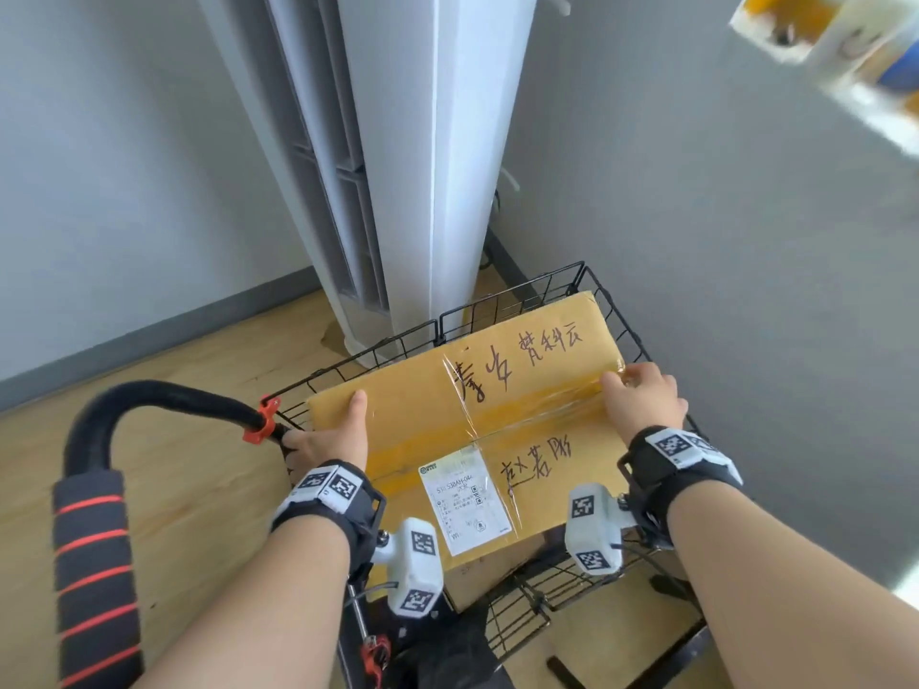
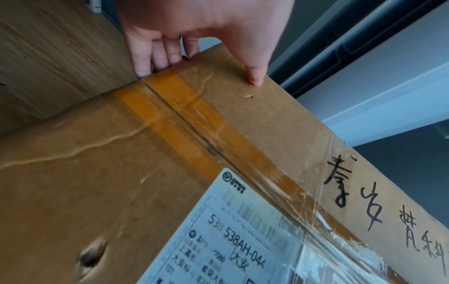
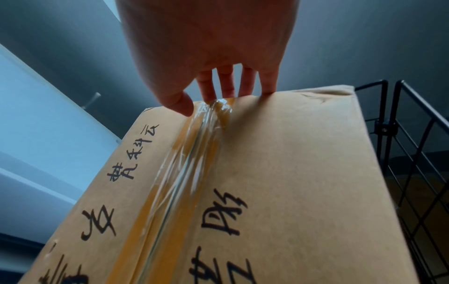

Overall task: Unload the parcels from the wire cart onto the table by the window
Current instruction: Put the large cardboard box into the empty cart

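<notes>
A large brown cardboard parcel [image 1: 437,415] with handwriting, tape and a white shipping label [image 1: 465,499] fills the top of the black wire cart [image 1: 616,310]. My left hand [image 1: 330,437] grips the parcel's left end, thumb on top and fingers curled over the edge [image 2: 155,57]. My right hand [image 1: 644,395] grips the right end, thumb on the taped seam and fingers [image 3: 227,84] over the edge. The parcel [image 3: 291,173] looks tilted, but I cannot tell whether it is clear of the cart. Part of another box [image 1: 490,581] shows below it.
A tall white floor air conditioner [image 1: 398,166] stands in the corner right behind the cart. Grey walls close in on the left and right. The cart's black handle with red-striped foam grip [image 1: 94,564] curves at my left. The floor [image 1: 164,440] is light wood.
</notes>
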